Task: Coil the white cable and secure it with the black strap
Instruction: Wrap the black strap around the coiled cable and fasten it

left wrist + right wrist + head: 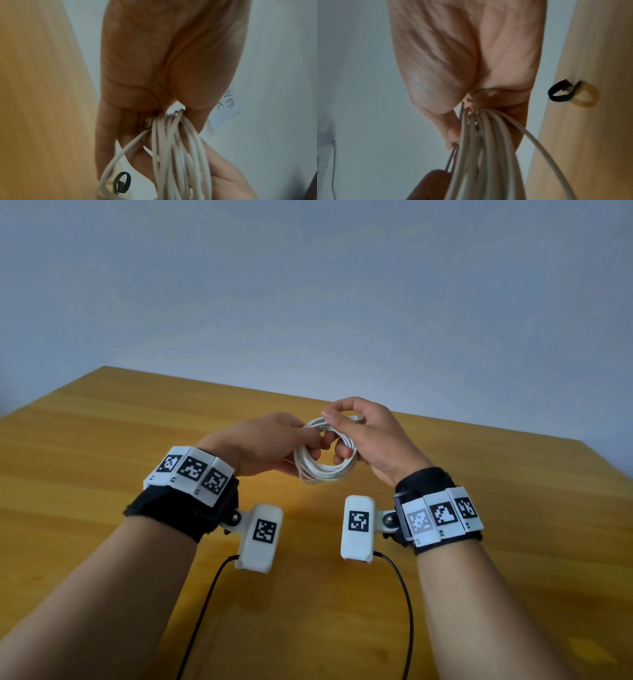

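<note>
Head view: white cable wound into a round coil of several loops, held up above the wooden table between both hands.
Left hand: fingers curled round the coil's left side.
Right hand: thumb and fingers closed round the coil's right and top part, one finger poking through the ring.
Wrists: black bands with white marker blocks, a dark lead trailing from each.
Left wrist view: left hand bunches the loops between palm and curled fingers; the black strap, bent into a small loop, shows low in the picture beside the strands.
Right wrist view: right hand pinches the gathered strands; the strap lies on the table, apart from the coil.
</note>
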`<state>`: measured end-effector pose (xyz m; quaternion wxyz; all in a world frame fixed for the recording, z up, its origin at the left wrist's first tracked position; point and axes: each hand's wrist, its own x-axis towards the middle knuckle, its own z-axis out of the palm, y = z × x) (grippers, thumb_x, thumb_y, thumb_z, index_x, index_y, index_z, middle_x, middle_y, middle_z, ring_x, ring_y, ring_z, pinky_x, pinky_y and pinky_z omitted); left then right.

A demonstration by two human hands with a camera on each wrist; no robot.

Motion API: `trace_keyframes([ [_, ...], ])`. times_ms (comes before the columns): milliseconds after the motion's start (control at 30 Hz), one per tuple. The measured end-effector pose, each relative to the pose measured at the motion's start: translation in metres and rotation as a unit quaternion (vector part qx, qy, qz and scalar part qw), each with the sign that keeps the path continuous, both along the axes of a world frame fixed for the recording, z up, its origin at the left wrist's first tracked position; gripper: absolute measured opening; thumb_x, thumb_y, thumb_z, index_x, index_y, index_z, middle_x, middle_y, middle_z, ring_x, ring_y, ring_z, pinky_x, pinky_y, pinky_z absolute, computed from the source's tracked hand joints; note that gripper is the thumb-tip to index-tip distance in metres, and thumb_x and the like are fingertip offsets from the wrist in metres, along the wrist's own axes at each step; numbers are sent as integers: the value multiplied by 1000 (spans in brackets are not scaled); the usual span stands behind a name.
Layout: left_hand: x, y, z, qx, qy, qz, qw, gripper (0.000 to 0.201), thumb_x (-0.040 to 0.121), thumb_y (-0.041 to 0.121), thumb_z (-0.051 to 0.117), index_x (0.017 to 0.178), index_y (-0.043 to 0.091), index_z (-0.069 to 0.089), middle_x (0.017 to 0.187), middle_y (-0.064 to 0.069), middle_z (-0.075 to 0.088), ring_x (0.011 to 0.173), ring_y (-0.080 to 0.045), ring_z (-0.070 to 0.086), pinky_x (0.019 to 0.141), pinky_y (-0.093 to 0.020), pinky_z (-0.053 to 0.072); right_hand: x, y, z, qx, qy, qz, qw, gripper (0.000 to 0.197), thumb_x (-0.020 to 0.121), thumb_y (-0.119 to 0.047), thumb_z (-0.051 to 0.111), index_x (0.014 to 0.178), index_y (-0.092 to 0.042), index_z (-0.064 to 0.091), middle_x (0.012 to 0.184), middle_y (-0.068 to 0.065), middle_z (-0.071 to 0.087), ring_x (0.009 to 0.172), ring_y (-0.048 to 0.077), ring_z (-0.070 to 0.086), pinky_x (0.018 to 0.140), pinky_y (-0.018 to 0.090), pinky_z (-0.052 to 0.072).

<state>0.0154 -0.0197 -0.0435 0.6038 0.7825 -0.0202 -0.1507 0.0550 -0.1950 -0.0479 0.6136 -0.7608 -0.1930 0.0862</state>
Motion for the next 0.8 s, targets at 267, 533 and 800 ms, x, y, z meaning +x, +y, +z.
trace_keyframes([
  [267,-2,3,-1,-173,5,-25,985,37,105,20,45,123,-9,59,80,-6,60,76,-19,62,77,-33,57,8,-4,-7,35,14,-14,999,17,102,-18,62,111,-7,70,70,2,55,52,14,44,60,33,47],
  [533,3,-3,2,-161,30,65,984,25,108,20,39,92,6,53,66,-2,49,57,-15,54,63,-31,55,15,-6,-9,-121,-44,-37,991,64,102,-65,35,104,-15,75,89,4,76,86,25,70,91,44,56],
  [800,9,1,-2,-108,20,120,987,28,108,22,39,87,9,51,61,0,50,56,-17,63,63,-34,55,41,-40,-40,-290,-43,-93,951,46,109,-36,32,144,-19,56,158,3,45,140,20,43,108,32,33],
])
